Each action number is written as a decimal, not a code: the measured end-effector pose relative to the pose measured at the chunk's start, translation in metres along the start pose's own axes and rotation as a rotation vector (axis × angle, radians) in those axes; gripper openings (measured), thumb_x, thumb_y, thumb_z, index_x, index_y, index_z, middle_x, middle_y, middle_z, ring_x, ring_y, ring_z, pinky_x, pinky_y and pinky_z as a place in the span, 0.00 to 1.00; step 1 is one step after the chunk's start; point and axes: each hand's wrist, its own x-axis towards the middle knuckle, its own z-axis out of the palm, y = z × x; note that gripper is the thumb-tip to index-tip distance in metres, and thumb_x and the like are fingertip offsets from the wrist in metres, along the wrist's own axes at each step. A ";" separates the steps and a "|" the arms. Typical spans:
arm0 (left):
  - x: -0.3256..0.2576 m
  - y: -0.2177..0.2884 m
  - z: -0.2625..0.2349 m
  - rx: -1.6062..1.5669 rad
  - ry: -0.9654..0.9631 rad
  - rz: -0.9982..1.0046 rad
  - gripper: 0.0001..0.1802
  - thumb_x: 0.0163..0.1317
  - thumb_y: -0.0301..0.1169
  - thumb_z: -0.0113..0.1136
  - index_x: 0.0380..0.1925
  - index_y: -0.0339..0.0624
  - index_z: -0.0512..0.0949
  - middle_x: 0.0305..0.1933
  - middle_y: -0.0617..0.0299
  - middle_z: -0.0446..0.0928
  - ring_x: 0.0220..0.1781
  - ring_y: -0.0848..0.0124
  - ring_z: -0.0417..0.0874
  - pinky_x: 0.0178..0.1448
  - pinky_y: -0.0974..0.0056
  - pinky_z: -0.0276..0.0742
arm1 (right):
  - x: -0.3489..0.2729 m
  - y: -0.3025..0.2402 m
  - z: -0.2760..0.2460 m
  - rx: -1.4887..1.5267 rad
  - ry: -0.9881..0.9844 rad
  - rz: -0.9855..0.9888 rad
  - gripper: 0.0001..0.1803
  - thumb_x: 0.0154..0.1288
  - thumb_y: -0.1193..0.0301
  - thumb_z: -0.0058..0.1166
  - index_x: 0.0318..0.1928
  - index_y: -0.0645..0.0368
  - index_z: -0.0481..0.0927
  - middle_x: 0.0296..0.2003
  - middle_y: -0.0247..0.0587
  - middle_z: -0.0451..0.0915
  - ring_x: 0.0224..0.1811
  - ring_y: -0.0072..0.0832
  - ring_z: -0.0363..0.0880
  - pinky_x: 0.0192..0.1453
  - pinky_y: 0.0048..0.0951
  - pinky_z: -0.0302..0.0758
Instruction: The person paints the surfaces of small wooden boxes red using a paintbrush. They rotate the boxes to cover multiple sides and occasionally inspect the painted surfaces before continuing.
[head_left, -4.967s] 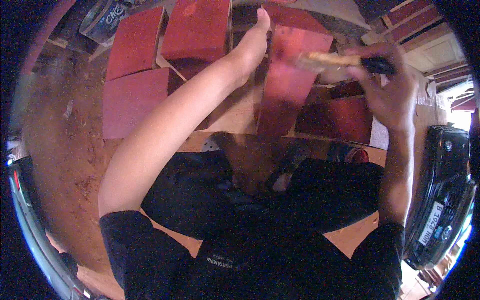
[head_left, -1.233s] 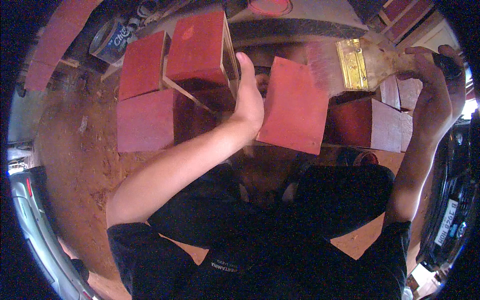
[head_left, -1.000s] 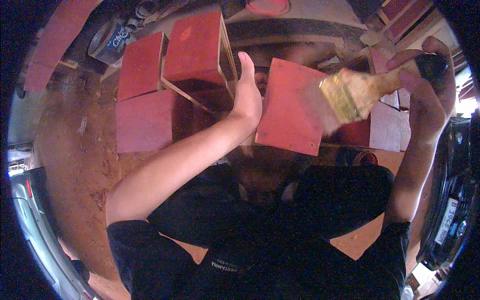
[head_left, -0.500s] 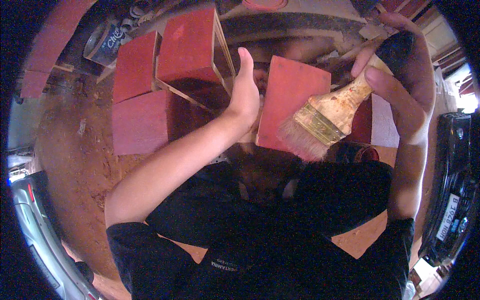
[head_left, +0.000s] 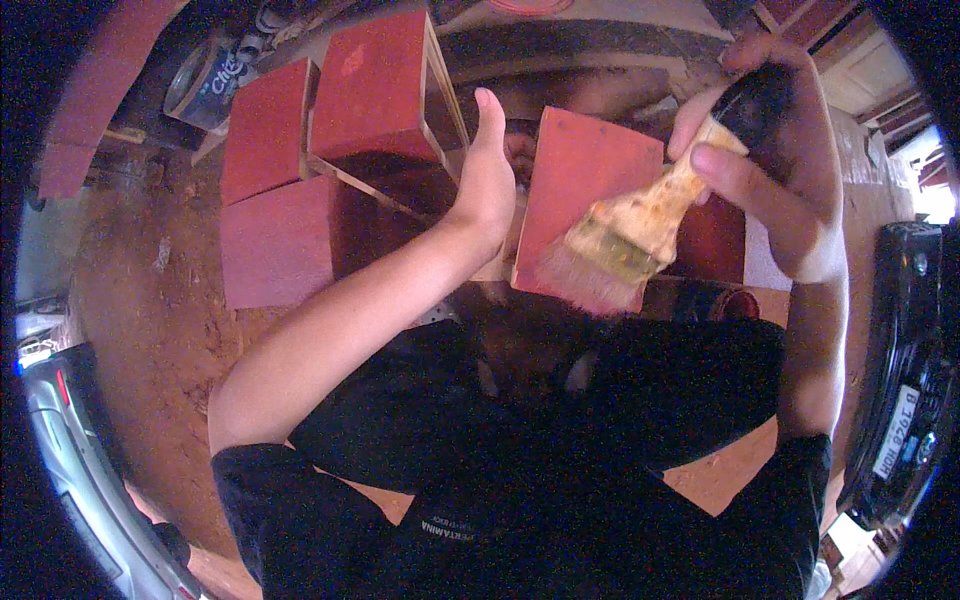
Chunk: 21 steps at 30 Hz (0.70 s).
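Observation:
Held by its handle in my right hand (head_left: 760, 180) is a wide flat paintbrush (head_left: 635, 225) with a black-ended, paint-stained wooden handle and a metal band. Its reddish bristles lie against the lower part of a red-painted wooden box (head_left: 590, 170), tilted up before me. My left hand (head_left: 487, 185) grips this box at its left side, thumb pointing up; the other fingers are mostly hidden behind the edge.
To the left stand several red wooden boxes (head_left: 370, 95), one with an open side. Behind them is a dark paint bucket (head_left: 205, 85). A dark can with a red rim (head_left: 735, 305) sits by my right knee. Parked cars (head_left: 905, 370) flank me on brown ground (head_left: 150, 300).
My right hand and the paintbrush have moved left and slightly up across the box's lower face. My left hand and the box have barely shifted.

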 end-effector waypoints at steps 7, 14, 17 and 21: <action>0.006 0.000 -0.002 -0.122 -0.069 -0.010 0.41 0.68 0.64 0.29 0.58 0.39 0.70 0.57 0.56 0.74 0.60 0.62 0.73 0.67 0.57 0.63 | 0.015 0.027 -0.058 -0.306 0.363 -0.199 0.26 0.61 0.80 0.55 0.59 0.60 0.64 0.44 0.41 0.76 0.47 0.28 0.76 0.52 0.28 0.74; 0.003 0.001 0.002 -0.071 0.001 0.030 0.42 0.65 0.68 0.30 0.42 0.38 0.74 0.41 0.60 0.74 0.45 0.67 0.73 0.54 0.61 0.69 | 0.008 0.023 -0.065 -0.194 0.198 -0.222 0.31 0.59 0.72 0.61 0.61 0.60 0.62 0.44 0.43 0.76 0.42 0.28 0.76 0.53 0.29 0.71; 0.003 0.005 0.004 -0.111 0.003 0.003 0.36 0.70 0.61 0.32 0.56 0.42 0.71 0.54 0.60 0.76 0.56 0.65 0.76 0.63 0.58 0.68 | 0.010 0.012 -0.036 -0.017 -0.040 -0.047 0.34 0.57 0.70 0.62 0.61 0.60 0.60 0.39 0.43 0.78 0.39 0.28 0.77 0.49 0.27 0.71; 0.007 0.007 0.000 -0.030 0.009 0.032 0.37 0.69 0.62 0.33 0.56 0.42 0.71 0.54 0.60 0.76 0.55 0.65 0.77 0.62 0.58 0.68 | 0.018 0.011 -0.015 0.070 -0.071 0.111 0.33 0.55 0.72 0.62 0.59 0.60 0.59 0.35 0.43 0.79 0.38 0.26 0.77 0.43 0.23 0.72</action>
